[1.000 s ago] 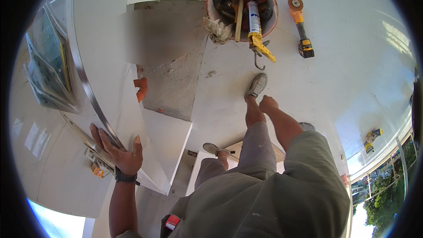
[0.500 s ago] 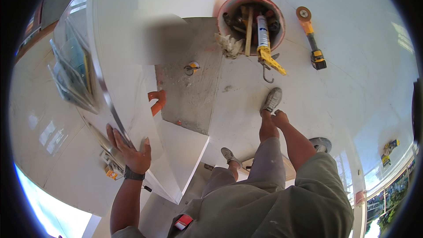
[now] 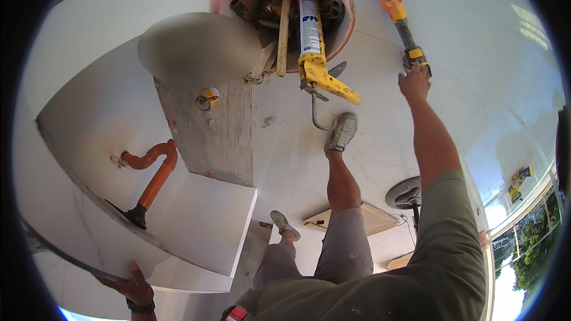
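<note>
My right hand (image 3: 416, 83) is stretched out over the floor, its fingers closed around the battery end of a cordless angle grinder (image 3: 403, 28). The grinder is yellow and black with a round disc at its far end, and lies on the floor. At the lower left, my left hand (image 3: 132, 290) rests on the edge of a white marbled counter (image 3: 89, 226), thumb apart from the fingers. Part of that hand's fingers is hidden behind the edge. Beneath the counter runs an orange drain trap (image 3: 160, 169) with a black end fitting.
A reddish bucket (image 3: 348, 21) holds tools, a wooden stick (image 3: 284, 30) and a yellow caulking gun (image 3: 321, 74) with a white cartridge. Near it are a small yellow-and-white roll (image 3: 209, 96) and a blurred patch. A grey round base (image 3: 405, 192) stands right of my legs.
My right hand has moved from beside my shoe out to the grinder's battery end. My view has shifted leftward and lower under the counter, showing more of the orange pipe. My left hand remains on the counter edge.
</note>
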Action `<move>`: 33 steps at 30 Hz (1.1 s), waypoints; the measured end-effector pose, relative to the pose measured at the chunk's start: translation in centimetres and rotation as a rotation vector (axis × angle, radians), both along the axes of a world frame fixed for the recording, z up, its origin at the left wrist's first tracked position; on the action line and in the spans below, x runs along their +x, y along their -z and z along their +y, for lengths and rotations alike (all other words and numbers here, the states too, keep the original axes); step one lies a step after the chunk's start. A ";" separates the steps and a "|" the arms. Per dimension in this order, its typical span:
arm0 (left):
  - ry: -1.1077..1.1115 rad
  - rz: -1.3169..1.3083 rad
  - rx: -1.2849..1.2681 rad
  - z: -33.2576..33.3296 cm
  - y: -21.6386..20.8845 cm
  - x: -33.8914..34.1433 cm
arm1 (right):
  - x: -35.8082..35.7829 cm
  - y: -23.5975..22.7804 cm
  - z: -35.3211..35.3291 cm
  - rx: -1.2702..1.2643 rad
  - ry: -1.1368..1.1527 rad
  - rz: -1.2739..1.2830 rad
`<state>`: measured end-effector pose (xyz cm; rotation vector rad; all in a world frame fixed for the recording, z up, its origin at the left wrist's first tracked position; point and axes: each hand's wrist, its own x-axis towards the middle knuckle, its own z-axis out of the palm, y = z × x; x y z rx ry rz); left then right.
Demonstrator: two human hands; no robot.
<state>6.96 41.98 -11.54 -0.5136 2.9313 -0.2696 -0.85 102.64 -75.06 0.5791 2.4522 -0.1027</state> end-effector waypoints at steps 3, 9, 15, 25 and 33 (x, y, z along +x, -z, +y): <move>-0.080 0.065 0.022 -1.6 -1.5 1.9 | -5.0 3.4 0.4 0.056 -0.062 0.032; -0.133 -0.069 -0.106 -5.8 -6.4 4.8 | -9.7 7.1 -0.8 0.149 0.024 -0.280; -0.152 -0.043 0.070 -5.3 -4.5 5.7 | -6.3 3.4 -4.3 -0.809 0.873 -0.246; 0.218 -0.079 0.007 1.6 0.4 -2.9 | -4.6 -28.0 -4.5 -1.088 1.189 -0.148; 0.316 0.074 0.175 2.3 0.5 -3.8 | -11.6 -36.8 -10.6 -0.778 0.243 -0.386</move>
